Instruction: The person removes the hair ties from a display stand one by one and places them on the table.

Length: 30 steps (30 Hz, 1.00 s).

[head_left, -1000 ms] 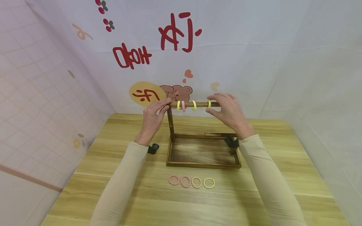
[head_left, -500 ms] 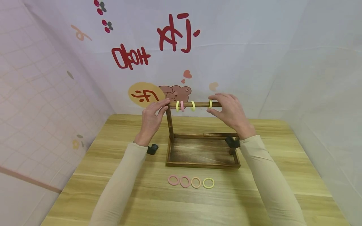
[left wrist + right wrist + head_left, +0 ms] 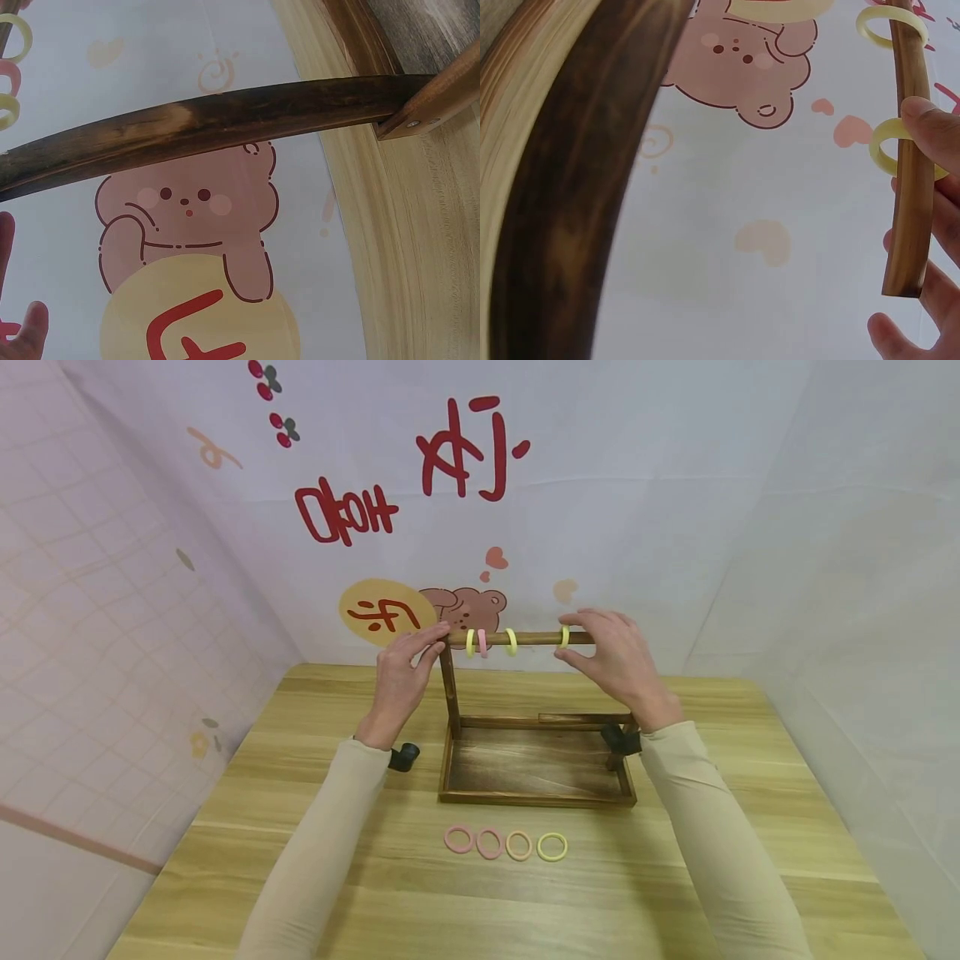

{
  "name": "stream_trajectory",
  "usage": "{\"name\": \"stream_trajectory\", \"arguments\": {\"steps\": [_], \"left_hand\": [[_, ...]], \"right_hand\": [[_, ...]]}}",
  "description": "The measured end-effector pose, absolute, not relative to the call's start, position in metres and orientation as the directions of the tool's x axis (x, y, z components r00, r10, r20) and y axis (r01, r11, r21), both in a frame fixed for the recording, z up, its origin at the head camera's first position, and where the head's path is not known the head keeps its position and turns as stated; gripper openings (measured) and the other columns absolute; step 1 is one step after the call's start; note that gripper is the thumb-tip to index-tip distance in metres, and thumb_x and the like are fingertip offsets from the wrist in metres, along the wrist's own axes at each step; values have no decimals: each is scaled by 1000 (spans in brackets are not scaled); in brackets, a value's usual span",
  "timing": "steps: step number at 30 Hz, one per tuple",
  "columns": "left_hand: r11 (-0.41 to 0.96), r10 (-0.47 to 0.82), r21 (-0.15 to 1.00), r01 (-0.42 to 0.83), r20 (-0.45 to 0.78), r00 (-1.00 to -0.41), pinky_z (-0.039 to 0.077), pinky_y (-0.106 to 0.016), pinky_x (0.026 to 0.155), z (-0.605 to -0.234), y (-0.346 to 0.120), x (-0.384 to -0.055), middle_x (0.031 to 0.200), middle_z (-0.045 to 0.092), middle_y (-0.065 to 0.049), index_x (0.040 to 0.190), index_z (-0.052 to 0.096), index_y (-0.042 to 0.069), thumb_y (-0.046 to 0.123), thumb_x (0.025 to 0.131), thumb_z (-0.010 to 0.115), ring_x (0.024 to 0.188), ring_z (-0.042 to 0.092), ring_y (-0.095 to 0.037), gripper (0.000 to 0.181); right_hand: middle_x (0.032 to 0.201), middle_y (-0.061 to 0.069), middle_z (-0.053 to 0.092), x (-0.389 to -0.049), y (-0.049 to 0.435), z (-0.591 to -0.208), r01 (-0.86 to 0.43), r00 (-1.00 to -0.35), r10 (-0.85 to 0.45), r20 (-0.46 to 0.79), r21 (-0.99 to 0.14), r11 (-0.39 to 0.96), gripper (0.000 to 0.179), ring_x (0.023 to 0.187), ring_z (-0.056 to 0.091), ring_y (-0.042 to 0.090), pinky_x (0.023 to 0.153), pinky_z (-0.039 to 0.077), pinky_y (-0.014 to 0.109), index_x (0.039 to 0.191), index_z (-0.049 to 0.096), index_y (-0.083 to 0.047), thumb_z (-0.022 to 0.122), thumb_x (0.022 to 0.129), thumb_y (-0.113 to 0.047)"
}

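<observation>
A wooden stand holds a horizontal bar [image 3: 536, 638] above a shallow tray base [image 3: 540, 797]. My right hand [image 3: 618, 652] pinches a yellow ring [image 3: 566, 637] that encircles the bar near its right end. In the right wrist view, the thumb lies against this yellow ring [image 3: 883, 154], and the bar's free end shows below it. Farther left on the bar hang a yellow ring [image 3: 512, 642], a pink ring [image 3: 483, 643] and another yellow ring [image 3: 470, 643]. My left hand [image 3: 401, 681], its fingers fairly straight, touches the stand's top left corner.
On the table [image 3: 375, 885], before the stand, lie two pink rings [image 3: 459, 839] [image 3: 490, 843], an orange ring [image 3: 519, 846] and a yellow ring [image 3: 552, 847] in a row. A printed cloth [image 3: 637, 527] hangs behind. The stand's upright post [image 3: 450, 693] rises at the left.
My right hand has shifted slightly right along the bar with the yellow ring, widening its distance from the other rings. The left hand has stayed at the left corner.
</observation>
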<state>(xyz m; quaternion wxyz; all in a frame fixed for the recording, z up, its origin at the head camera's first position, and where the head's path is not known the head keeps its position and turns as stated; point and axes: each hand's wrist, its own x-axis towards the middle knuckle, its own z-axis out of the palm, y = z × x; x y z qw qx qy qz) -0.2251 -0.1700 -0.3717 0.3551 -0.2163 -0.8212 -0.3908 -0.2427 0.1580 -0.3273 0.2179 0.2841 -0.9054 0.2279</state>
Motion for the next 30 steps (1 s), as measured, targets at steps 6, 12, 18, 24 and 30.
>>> {"name": "stream_trajectory", "arguments": {"steps": [6,12,18,24,30], "left_hand": [[606,80,482,633,755,-651,45,-52,112,-371,-170,-225,130,71,-9,126,75,5,10,98,71,117,70,-30,28],[603,81,487,632,751,-655,45,-51,111,-371,-170,-225,130,71,-9,126,75,5,10,98,71,117,70,-30,28],[597,78,486,638,756,-650,45,-52,111,-371,-170,-225,129,71,-9,125,75,5,9,97,71,115,70,-31,28],[595,82,485,641,756,-649,45,-53,111,-371,-170,-225,128,72,-9,125,75,5,9,98,70,115,70,-31,28],[593,84,489,640,753,-653,45,-52,112,-372,-170,-225,129,71,-9,125,75,5,9,98,70,116,70,-30,28]], "right_hand": [[133,14,67,-242,162,-327,-611,-743,-405,533,-292,736,50,129,57,36,112,37,59,131,68,-7,86,88,-25],[132,14,68,-242,166,-329,-608,-744,-399,536,-294,738,49,128,57,36,111,37,60,131,69,-7,87,88,-24],[132,14,68,-241,171,-329,-598,-753,-389,530,-307,740,49,128,57,37,111,37,61,131,69,-7,86,88,-24],[132,13,68,-240,174,-330,-593,-760,-382,526,-320,739,50,128,57,37,112,36,61,132,68,-7,86,88,-24],[133,14,68,-240,178,-331,-587,-766,-376,522,-328,740,50,128,57,37,112,35,62,133,68,-6,85,89,-23]]}}
